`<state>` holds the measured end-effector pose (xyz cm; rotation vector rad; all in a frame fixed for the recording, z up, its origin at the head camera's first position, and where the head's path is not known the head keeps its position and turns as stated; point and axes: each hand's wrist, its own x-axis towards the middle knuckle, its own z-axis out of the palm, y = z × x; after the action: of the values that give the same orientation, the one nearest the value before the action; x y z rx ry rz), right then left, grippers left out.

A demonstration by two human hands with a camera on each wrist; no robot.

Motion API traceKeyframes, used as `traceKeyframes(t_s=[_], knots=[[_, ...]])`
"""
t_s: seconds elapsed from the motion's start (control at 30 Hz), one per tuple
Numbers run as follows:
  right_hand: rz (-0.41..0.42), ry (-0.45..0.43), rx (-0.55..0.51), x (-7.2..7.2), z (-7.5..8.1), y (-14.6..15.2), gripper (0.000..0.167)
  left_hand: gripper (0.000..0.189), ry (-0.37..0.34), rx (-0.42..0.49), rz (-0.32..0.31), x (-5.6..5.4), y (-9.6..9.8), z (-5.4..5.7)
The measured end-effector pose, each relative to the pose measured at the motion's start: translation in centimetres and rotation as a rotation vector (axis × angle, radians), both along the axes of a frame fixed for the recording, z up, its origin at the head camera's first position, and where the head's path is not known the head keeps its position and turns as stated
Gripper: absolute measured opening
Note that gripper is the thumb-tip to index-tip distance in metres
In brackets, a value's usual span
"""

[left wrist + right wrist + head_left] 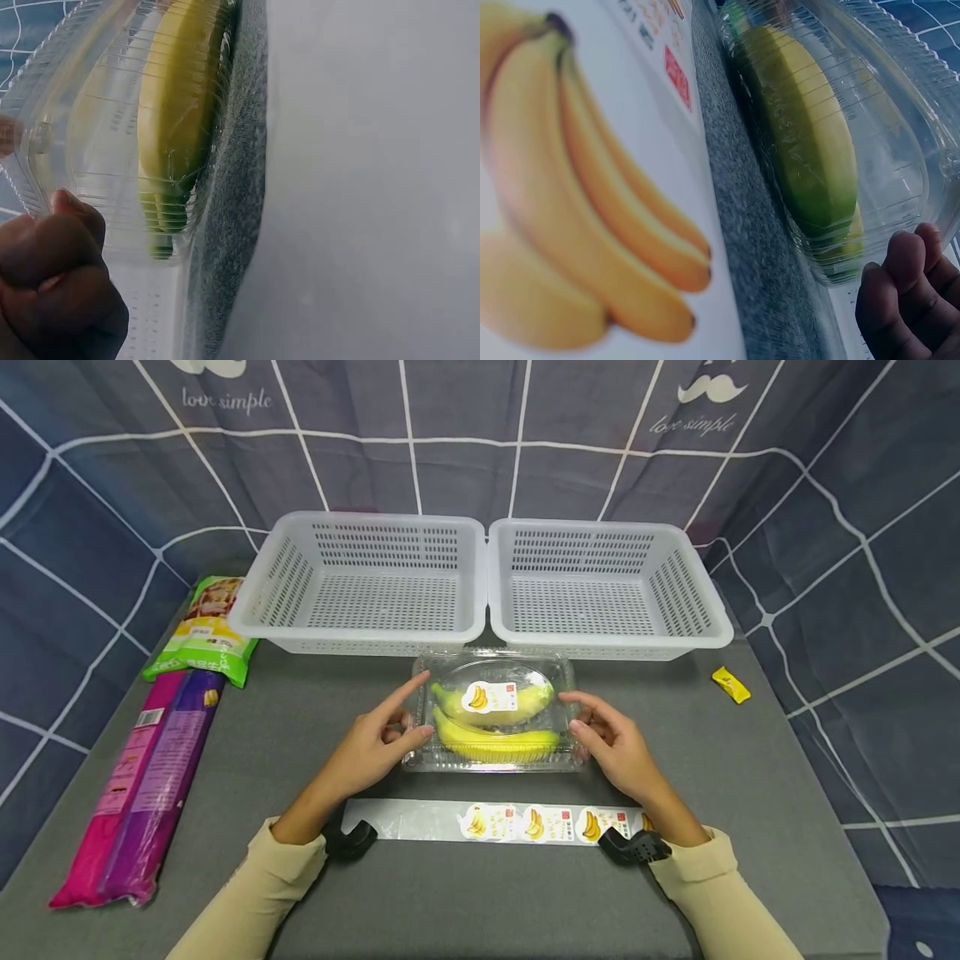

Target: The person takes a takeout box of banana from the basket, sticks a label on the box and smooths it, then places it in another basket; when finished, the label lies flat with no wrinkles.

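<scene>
A clear plastic clamshell container (491, 762) with bananas (495, 745) inside lies flat on the grey table. A white banana label (489, 697) is on its lid. My left hand (371, 749) holds the container's left end, its index finger and thumb on the lid edge and the other fingers curled at the side. At the opposite end, my right hand (617, 750) holds the container with thumb and index finger near the lid edge. In the right wrist view, curled fingertips (905, 259) are close to the container wall.
A strip of banana labels (491, 823) lies in front of the container, partly hidden by the right wrist camera. Two white baskets (360, 639) (611, 647) stand behind. Green (201, 643) and pink-purple (142, 785) packages lie left; a small yellow packet (731, 685) lies right.
</scene>
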<state>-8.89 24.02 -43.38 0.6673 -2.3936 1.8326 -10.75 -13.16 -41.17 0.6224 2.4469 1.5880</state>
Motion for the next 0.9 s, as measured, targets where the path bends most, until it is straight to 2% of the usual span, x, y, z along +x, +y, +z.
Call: traceKeyframes(t_s=[0.2, 0.33, 0.5, 0.63, 0.8, 0.9], knots=[[-0.026, 0.024, 0.049, 0.1, 0.2, -0.1, 0.046, 0.069, 0.019, 0.007, -0.016, -0.2, 0.0, 0.1], [-0.057, 0.058, 0.091, 0.6, 1.8, -0.7, 0.049, 0.068, 0.009, 0.010, -0.024, -0.2, 0.1, 0.1], [-0.193, 0.086, 0.130, 1.2, 4.4, -1.3, 0.046, 0.068, -0.018, 0.012, -0.016, 0.0, 0.2, 0.1], [-0.322, 0.065, 0.136, 1.3, 5.5, -1.2, 0.044, 0.069, -0.030, 0.013, -0.005, 0.2, 0.2, 0.1], [-0.416, 0.027, 0.133, 0.6, 5.5, 0.6, 0.044, 0.069, -0.031, 0.019, -0.009, 0.2, 0.2, 0.0], [-0.449, -0.018, 0.050, -0.7, 4.9, 2.8, 0.041, 0.069, -0.032, 0.021, -0.008, 0.1, 0.2, 0.0]])
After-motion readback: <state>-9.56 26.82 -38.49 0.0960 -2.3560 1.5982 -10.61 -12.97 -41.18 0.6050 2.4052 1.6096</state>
